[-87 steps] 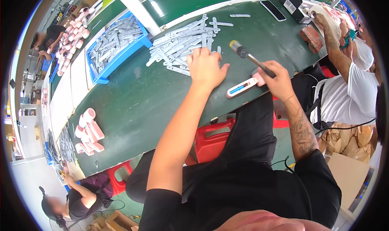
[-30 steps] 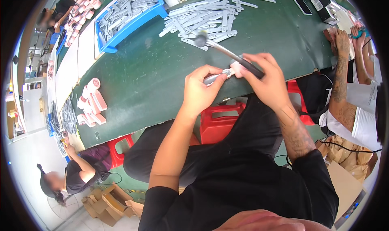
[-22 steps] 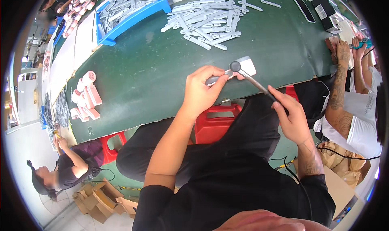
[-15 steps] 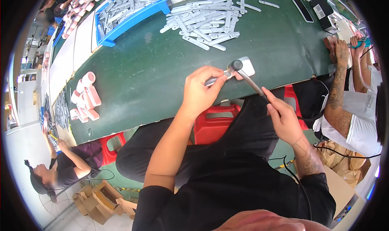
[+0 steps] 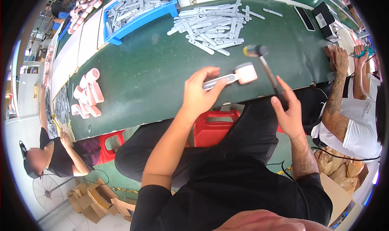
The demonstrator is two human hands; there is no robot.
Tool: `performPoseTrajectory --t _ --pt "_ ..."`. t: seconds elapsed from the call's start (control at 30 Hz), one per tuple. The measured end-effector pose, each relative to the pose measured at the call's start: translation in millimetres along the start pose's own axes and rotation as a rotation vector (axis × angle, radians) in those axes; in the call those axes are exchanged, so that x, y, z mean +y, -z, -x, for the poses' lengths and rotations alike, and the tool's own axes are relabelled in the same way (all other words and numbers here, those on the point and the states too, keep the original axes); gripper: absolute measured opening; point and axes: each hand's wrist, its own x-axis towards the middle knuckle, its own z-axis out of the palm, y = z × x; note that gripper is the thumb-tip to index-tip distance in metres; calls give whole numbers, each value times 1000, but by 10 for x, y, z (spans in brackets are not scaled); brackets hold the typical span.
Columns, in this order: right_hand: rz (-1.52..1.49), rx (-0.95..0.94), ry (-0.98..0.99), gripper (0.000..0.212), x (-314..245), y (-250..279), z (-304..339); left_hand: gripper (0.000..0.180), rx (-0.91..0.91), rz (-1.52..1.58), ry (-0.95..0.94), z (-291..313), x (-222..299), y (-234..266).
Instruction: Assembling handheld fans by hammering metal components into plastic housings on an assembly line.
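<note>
A pink handheld device [image 5: 246,74] with a round head and a grey strip along its handle lies on the near part of the green table. My left hand [image 5: 199,92] closes around its handle, thumb on the near side and fingers on the far side. My right hand [image 5: 289,114] grips a hammer [image 5: 268,71] by its dark handle. The hammer's head, black with a yellow face and blurred by motion, is raised above and beyond the device, apart from it.
Loose grey strips [image 5: 214,24] are piled at the far side, beside a blue tray [image 5: 142,23] full of more strips. Several pink devices [image 5: 87,94] sit at the left. A phone [image 5: 304,18] and a black box [image 5: 325,22] are far right. Co-workers sit on both sides.
The hammer has lifted off the device, up and to the right. The device's head has turned, and more of its handle shows in my left hand.
</note>
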Motion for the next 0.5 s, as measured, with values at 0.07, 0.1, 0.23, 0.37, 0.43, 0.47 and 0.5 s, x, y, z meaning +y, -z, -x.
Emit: performPoseTrajectory --t 0.07,0.1,0.23,0.37,0.43,0.47,0.5 --pt "-35 89 3 48 12 -5 -206 30 -7 -7 -11 -58 -28 196" --pt "0 121 -41 32 -35 46 -334 29 -35 -41 -18 -120 -12 304" --pt "-21 311 90 13 386 -200 -885 23 -173 -297 -65 -311 -225 1004" --pt "-19 378 222 8 597 -427 -1190 18 -316 -594 -3 -394 -344 1715" --pt "-62 399 194 7 614 -484 -1254 17 -311 -667 -2 -443 -366 1928" --pt "-44 436 234 8 663 -534 -1291 17 -294 -693 -10 -453 -372 2024" --pt "-22 471 274 8 637 -547 -1324 16 -252 -694 -28 -472 -402 2098"
